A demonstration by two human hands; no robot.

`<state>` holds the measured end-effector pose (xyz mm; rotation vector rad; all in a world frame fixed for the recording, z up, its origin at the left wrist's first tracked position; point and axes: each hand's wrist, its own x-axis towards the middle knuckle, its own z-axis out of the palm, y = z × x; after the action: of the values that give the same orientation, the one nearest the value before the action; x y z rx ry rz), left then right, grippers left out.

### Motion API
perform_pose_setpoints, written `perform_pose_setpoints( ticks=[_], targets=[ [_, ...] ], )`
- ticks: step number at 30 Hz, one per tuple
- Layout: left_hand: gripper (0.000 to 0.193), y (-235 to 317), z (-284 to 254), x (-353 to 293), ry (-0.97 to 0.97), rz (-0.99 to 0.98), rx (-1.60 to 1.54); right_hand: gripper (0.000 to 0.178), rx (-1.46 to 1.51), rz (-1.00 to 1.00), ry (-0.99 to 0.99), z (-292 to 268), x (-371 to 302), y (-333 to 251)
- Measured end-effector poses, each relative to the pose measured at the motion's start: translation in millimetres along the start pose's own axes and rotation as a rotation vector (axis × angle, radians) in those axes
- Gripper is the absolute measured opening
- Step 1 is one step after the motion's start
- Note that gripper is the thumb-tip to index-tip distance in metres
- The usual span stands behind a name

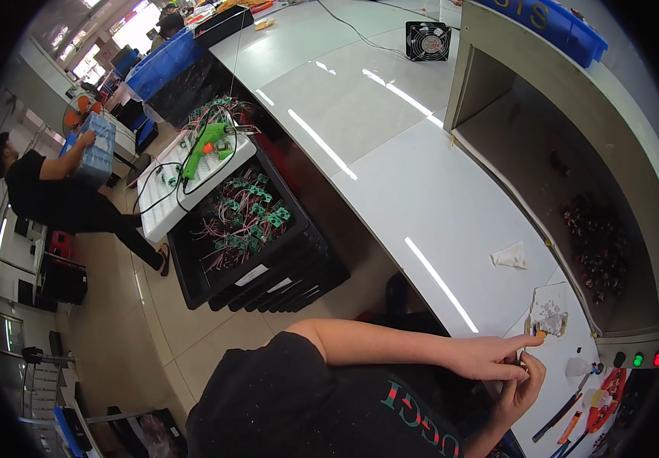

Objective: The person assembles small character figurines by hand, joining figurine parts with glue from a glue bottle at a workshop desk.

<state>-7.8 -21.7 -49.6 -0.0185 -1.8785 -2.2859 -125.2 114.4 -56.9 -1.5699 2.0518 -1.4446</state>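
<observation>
My left hand [490, 359] and my right hand [525, 391] meet over the near right part of the white table [436, 206]. The fingers of both are closed together around a small dark thing, mostly hidden by them. The left index finger stretches out toward a small orange-yellow spot [541, 333]. Just beyond the fingertips lies a small flat plate [549, 305] with silvery grey residue. To the right of my hands are a small translucent cup [576, 367], a red tray [597, 416] with small parts, an orange-handled tool [570, 426] and a long black stick-like tool [552, 421].
A grey cabinet [463, 76] with dark small parts inside borders the table's right side. Crumpled white paper [510, 256] and a black fan [428, 41] are on the table. Left: stacked black crates [268, 286] with circuit boards, a green glue gun [206, 150], a person [47, 183] carrying blue crates.
</observation>
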Motion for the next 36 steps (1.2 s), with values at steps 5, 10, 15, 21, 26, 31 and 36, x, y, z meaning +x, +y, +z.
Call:
perform_pose_setpoints(
  ticks=[5, 10, 15, 21, 26, 31, 36],
  targets=[
    [0.067, 3.6, -0.1, -0.4, 0.002, -0.008, 0.013, 0.03, -0.001, -0.001, -0.001, -0.6, 0.1, -0.1],
    [0.067, 0.9, 0.7, 0.7, 0.008, 0.025, -0.011, 0.03, -0.001, -0.014, 0.002, -0.5, 0.7, -1.0],
    [0.067, 1.4, 0.8, 1.2, 0.021, 0.06, 0.004, 0.03, -0.015, -0.029, -0.004, -1.3, 1.8, -2.7],
    [0.067, 1.0, 1.5, 1.5, 0.002, 0.042, -0.046, 0.03, -0.014, -0.031, -0.001, -1.7, 1.4, -2.9],
    [0.068, -2.4, 1.7, 2.2, 0.038, 0.072, -0.012, 0.028, -0.007, -0.026, -0.004, -1.8, -0.1, 1.7],
    [0.068, 3.0, 1.2, 3.5, 0.004, 0.021, -0.032, 0.027, 0.002, -0.023, -0.014, -5.7, -1.7, 4.6],
    [0.068, 3.3, 0.8, 3.7, 0.008, 0.003, -0.004, 0.027, 0.025, -0.022, -0.027, -6.8, -0.5, 6.0]
  ],
)
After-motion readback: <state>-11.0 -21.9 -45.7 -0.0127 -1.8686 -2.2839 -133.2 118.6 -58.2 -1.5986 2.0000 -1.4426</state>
